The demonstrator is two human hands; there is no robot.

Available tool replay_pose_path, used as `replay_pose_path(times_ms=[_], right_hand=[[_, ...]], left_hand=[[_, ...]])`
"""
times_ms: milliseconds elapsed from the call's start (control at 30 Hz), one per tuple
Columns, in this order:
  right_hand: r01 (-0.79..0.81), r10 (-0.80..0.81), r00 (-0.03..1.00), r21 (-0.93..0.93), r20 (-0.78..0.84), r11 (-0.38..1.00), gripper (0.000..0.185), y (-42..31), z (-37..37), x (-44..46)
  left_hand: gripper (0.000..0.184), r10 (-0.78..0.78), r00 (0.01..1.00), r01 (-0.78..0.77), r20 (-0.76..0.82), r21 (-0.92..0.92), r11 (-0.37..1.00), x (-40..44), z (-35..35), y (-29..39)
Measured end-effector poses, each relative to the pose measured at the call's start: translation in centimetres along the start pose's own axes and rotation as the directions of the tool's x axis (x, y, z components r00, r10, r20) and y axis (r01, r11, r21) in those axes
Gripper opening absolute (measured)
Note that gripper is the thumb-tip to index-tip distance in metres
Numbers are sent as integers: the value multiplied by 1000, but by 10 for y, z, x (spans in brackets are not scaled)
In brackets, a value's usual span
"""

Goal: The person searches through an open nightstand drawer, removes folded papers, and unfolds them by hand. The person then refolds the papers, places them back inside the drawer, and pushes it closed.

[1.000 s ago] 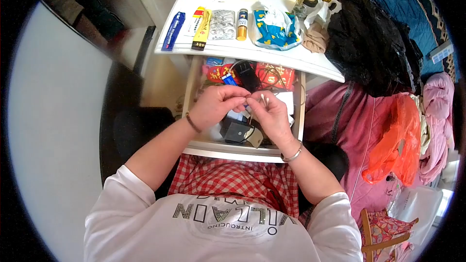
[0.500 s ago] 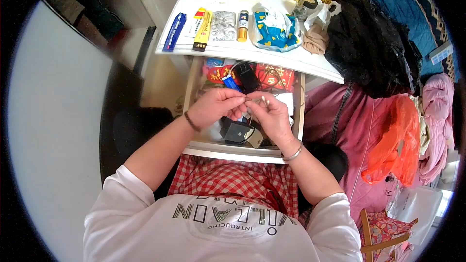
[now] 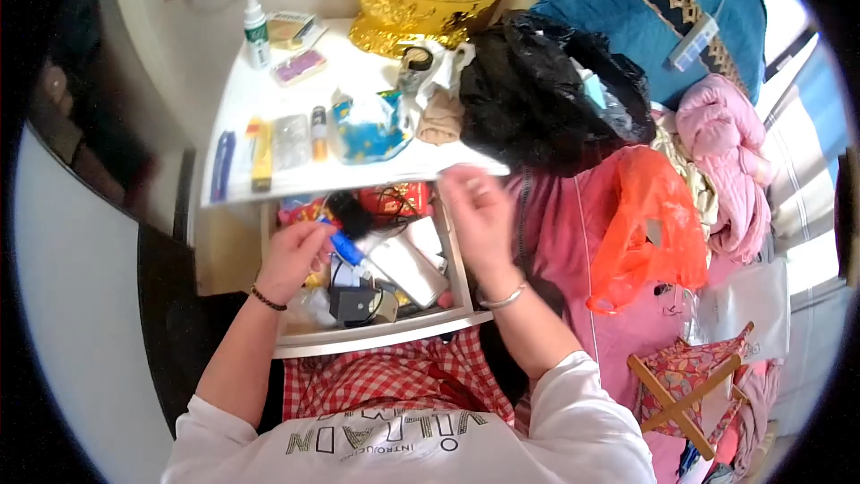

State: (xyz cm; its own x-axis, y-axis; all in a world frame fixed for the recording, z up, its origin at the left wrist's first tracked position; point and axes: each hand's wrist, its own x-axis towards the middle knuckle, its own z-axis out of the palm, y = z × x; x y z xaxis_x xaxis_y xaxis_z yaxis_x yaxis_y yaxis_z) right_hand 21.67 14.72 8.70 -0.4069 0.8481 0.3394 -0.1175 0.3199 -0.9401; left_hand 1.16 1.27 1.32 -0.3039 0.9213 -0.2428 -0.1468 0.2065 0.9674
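Note:
My left hand (image 3: pixel 296 260) is over the left part of the open drawer (image 3: pixel 358 339), its fingertips pressed together beside a blue object (image 3: pixel 343 245). What the fingers hold, if anything, is too small to make out. Blurred by motion, my right hand (image 3: pixel 481 215) is above the drawer's right edge, by the front corner of the white tabletop (image 3: pixel 358 181); no swabs can be made out in it. In the drawer are red packets (image 3: pixel 403 200), a black adapter (image 3: pixel 348 213), a dark grey box (image 3: pixel 351 304) and a white box (image 3: pixel 408 271).
On the tabletop are a spray bottle (image 3: pixel 256 34), a gold container (image 3: pixel 430 0), a yellow box (image 3: pixel 262 157), a blister pack (image 3: pixel 289 141) and a blue tissue pack (image 3: pixel 369 130). A black bag (image 3: pixel 546 99) and an orange bag (image 3: pixel 640 242) lie at the right.
The view has turned right and up. My hands, together over the drawer before, are now apart, the right one near the tabletop corner. The white swabs seen at my right hand no longer show.

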Motion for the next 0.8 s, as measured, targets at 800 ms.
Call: replay_pose_path(times_ms=[800], right_hand=[[189, -432, 893, -766, -126, 615, 26, -115, -103, 173]], left_hand=[[12, 157, 987, -136, -36, 341, 930, 2, -42, -8]])
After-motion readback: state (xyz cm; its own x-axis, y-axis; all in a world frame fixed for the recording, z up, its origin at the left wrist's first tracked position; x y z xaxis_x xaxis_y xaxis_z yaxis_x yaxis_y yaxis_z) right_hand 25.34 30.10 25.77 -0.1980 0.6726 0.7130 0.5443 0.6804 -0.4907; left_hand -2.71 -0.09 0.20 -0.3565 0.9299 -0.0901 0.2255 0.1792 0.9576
